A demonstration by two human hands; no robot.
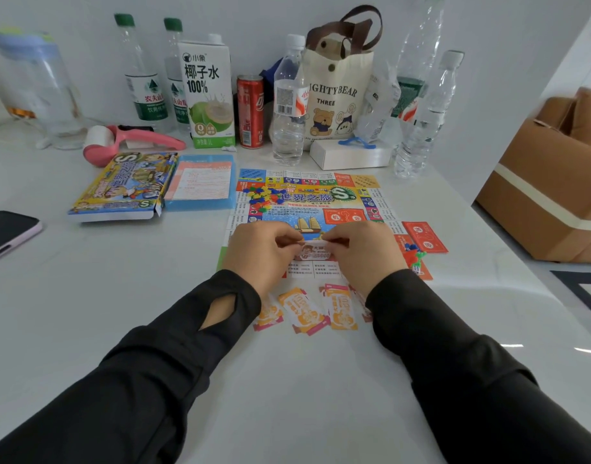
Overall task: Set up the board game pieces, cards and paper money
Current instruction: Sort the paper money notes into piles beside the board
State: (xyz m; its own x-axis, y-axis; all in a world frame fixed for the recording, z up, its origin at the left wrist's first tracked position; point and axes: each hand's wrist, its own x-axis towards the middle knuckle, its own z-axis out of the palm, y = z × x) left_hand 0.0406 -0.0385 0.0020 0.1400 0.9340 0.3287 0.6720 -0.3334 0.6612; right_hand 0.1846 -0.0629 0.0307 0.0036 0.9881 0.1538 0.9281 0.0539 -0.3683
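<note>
L hand (pixel 257 252) & R hand (pixel 364 252) each pinch paper note (pixel 315 253) by top edge over board (pixel 320 195); note's long axis runs left-right, print facing up

From my remote desk I see the multicoloured paper game board (pixel 341 195), the yellow cardboard game box (pixel 120 189) to its left, orange paper banknotes (pixel 305 309) before it and clear plastic bottles (pixel 289 105) standing behind it.

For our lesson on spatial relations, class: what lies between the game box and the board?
In the head view, a blue sheet bearing an orange-and-white printed panel lies flat between the game box and the board.
</note>
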